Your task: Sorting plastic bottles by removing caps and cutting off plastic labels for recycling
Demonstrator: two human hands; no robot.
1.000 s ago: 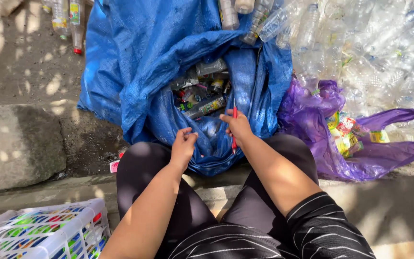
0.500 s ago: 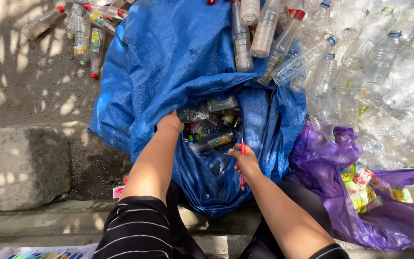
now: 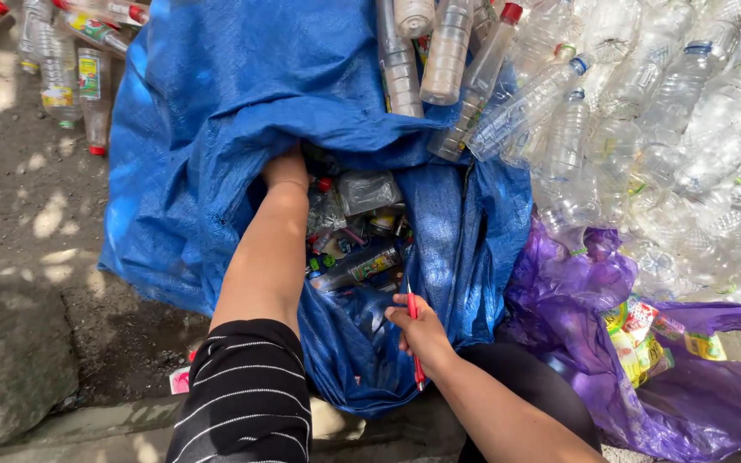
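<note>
Blue sack: a large woven bag lies open-mouthed on the ground, spread so its contents can be reached.
Clear bottles: a heap of empty plastic bottles spills over the sack's far edge and to the right.
Purple bag: crumpled beside the sack, holding torn coloured labels.
Left hand: plunged into the sack's mouth among crushed bottles; the fingers are hidden, so their grip cannot be told.
Right hand: fingers closed around a red-handled cutter, resting at the sack's near rim.
</note>
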